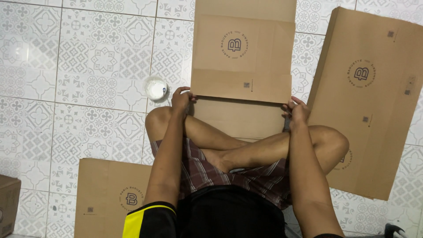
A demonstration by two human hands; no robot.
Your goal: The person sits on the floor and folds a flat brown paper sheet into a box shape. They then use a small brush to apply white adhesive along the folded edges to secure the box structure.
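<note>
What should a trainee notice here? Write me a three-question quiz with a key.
1. True or false: the left hand and right hand both grip the folded cardboard sheet.
2. What sits on the floor nearest the left hand? A white round container; B scissors; C tape roll.
3. Fill in: the large flat cardboard lies on the person's ____ side.
Key: 1 true; 2 A; 3 right.

— What carries it all?
— A patterned grey-and-white tiled floor [88, 66].
— And on it?
— A flat cardboard sheet [242, 57] at twelve o'clock, a stack of cardboard [370, 101] at three, another piece [105, 198] at seven, a small white tub [156, 89] at eleven.
</note>
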